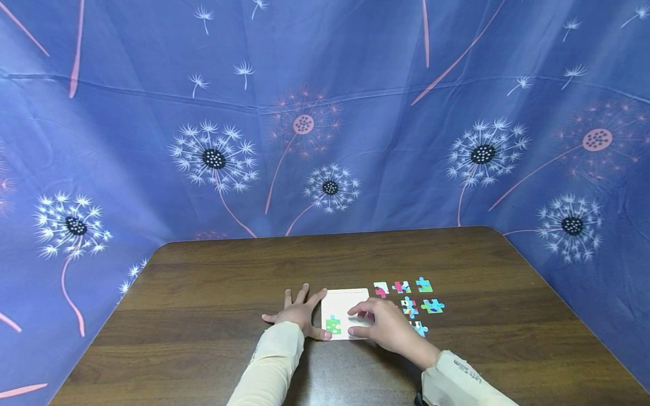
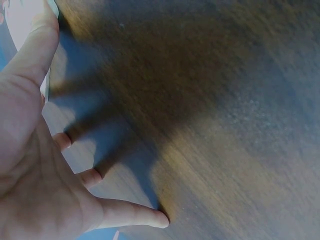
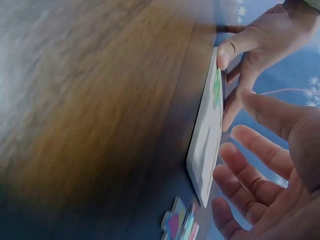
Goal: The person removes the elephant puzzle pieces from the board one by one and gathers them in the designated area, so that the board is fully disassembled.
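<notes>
A white puzzle board point(image 1: 342, 301) lies flat on the table, with a green puzzle piece point(image 1: 333, 325) in its near left corner. My left hand point(image 1: 298, 314) has its fingers spread; thumb and index fingertip touch the board's left side. Over the board's right half hovers my right hand point(image 1: 387, 322), fingers loosely bent. The right wrist view shows a gap between its thumb point(image 3: 275, 115) and fingers, and nothing held there. Part of the board is hidden beneath that hand in the head view.
Several loose puzzle pieces point(image 1: 433, 306) lie to the right of the board, some partly covered by the right hand. The wooden table point(image 1: 228, 270) ends at a blue dandelion-print cloth point(image 1: 386, 169) behind it.
</notes>
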Motion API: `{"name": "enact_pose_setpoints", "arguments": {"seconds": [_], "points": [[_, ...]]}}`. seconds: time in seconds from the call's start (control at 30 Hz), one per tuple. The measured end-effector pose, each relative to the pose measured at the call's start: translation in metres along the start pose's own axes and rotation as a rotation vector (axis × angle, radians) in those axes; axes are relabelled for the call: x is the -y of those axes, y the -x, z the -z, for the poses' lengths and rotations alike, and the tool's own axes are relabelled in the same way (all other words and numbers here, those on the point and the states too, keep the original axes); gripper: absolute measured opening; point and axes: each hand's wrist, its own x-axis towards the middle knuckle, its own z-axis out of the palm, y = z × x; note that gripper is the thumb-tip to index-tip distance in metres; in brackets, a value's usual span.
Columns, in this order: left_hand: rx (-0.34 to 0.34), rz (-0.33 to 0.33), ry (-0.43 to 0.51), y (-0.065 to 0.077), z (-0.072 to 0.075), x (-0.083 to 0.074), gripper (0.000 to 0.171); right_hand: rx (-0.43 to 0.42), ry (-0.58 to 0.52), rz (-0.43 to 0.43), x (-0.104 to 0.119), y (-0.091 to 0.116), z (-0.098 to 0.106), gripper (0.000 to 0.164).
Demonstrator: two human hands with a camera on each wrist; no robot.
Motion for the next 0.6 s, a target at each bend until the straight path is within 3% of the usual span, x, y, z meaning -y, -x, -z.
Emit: {"name": "enact_pose_setpoints", "arguments": {"seconds": [0.6], "points": [[-0.009, -0.009, 0.009, 0.005, 0.002, -0.003, 0.097, 0.004, 0.162, 0.013, 0.018, -0.011, -0.023, 0.028]]}}
